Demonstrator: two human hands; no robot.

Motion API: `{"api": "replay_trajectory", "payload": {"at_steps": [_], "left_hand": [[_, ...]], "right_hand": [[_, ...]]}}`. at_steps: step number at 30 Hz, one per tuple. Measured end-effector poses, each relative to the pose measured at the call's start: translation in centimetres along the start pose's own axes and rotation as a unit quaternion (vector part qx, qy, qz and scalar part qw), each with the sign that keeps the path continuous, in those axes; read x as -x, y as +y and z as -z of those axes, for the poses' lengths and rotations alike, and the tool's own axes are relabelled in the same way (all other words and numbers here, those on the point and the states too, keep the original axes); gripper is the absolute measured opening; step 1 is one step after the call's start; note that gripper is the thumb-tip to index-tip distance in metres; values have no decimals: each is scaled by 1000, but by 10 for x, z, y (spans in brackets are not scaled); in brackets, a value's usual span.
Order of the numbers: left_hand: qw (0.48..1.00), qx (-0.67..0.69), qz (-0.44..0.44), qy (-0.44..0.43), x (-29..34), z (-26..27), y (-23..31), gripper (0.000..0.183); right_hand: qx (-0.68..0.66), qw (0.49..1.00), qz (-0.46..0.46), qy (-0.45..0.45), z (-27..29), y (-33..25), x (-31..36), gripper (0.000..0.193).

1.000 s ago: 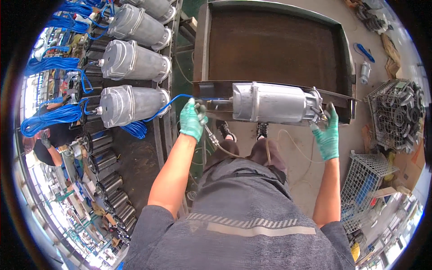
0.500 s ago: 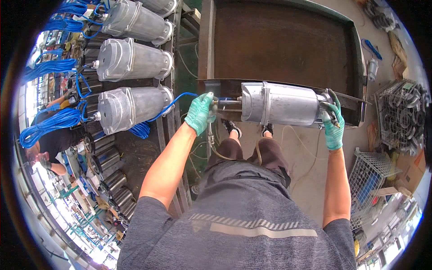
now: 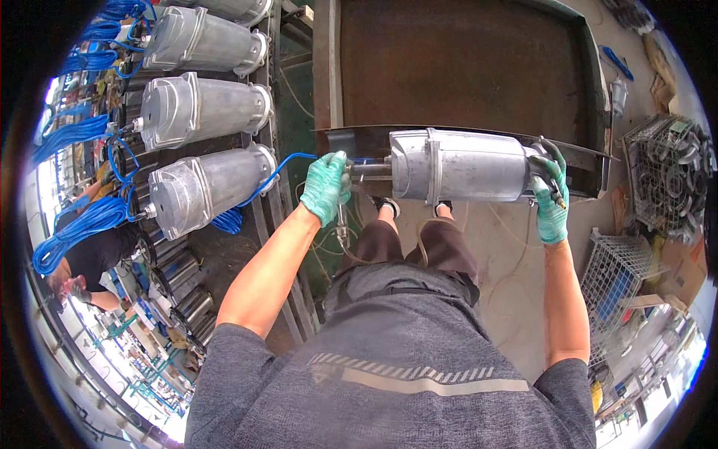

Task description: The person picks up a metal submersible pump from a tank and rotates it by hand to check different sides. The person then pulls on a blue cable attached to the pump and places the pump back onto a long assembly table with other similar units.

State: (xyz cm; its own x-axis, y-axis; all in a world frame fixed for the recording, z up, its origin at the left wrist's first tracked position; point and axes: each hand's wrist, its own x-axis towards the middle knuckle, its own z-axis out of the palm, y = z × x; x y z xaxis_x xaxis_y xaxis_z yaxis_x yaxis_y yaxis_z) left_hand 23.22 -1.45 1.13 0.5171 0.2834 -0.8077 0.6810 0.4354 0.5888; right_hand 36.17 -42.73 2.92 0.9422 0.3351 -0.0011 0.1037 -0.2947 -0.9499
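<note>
A large brown-floored metal tray (image 3: 464,67), and along its near edge a silver cylinder (image 3: 482,166) lying sideways between a person's green-gloved left hand (image 3: 326,188) and right hand (image 3: 552,196).
Similar grey cylinders (image 3: 206,111) lie in a row to the left; the silver cylinder's wider end faces the left hand, whose fingers are curled around a slim metal tool (image 3: 342,224), just beside a blue cable (image 3: 290,159); the right hand touches the narrower end, near a small brass-coloured tip (image 3: 560,202), but whether it grips is hard to tell.
</note>
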Motion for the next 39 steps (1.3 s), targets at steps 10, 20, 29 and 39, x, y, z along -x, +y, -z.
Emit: {"api": "replay_trajectory", "payload": {"at_steps": [10,20,29,39], "left_hand": [[1000,-11,-2,-5,1,-1,3,25],[1000,-6,-10,18,1,-4,0,25],[1000,7,-15,25,15,-1,6,21],[914,327,-79,-226,101,-139,33,16]], "right_hand": [[-10,1000,-3,-1,0,0,0,42],[-13,1000,9,5,2,2,0,41],[-88,995,-26,-42,15,-3,3,60],[177,974,39,136,83,-77,91,30]]}}
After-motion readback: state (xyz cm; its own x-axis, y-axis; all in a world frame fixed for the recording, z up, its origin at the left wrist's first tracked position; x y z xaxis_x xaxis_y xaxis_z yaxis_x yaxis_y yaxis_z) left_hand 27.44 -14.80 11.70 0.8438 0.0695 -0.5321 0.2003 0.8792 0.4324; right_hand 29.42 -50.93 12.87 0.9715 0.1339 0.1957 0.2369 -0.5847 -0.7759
